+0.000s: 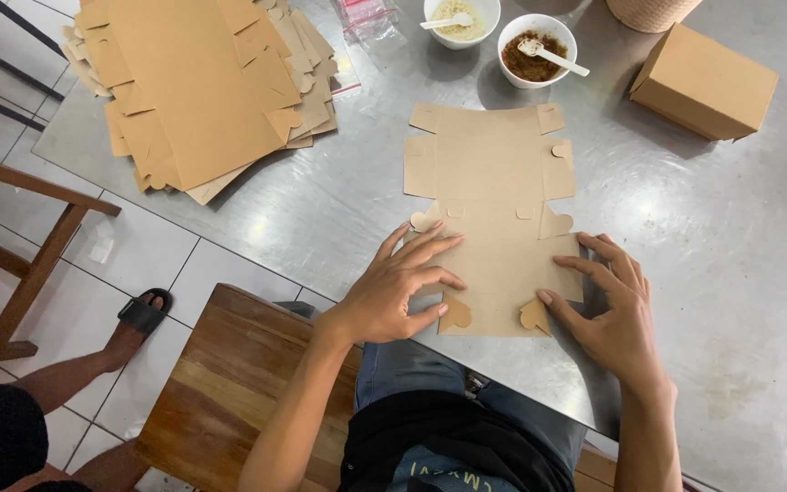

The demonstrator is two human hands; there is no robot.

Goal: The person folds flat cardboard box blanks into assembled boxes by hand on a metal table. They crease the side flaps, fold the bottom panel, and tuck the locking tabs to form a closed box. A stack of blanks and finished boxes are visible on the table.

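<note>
Flat die-cut cardboard box blank [492, 214] lies unfolded on steel table [721, 237], near edge, approx centre of view. Both hands on its lower panel.

Left hand [400, 290]: palm down, fingers spread, fingertips pressing blank's left side at approx 9 o'clock of that panel; thumb near the rounded tab at blank's bottom left. Not pinching anything, just flat contact.

Right hand [614, 308]: at approx 3 o'clock of the same panel, fingers loosely spread, tips touching blank's right edge, thumb by the bottom-right tab. Open, no grasp.

Around it:
- Stack of flat blanks [202, 87] at 10 o'clock, well apart, fanned unevenly.
- Two white bowls at 12 o'clock: left bowl [460, 20] w/ pale contents, right bowl [536, 48] w/ brown contents, each w/ a white spoon.
- Assembled brown box [705, 82] at 2 o'clock, closed, sitting skewed.
- Clear plastic bag [368, 18] beside the stack, near the left bowl.
- Wooden stool [229, 383] under the person, 7 o'clock.
- Another person's leg w/ black sandal [141, 314] on tiled floor at 8 o'clock, clear of the table.
</note>
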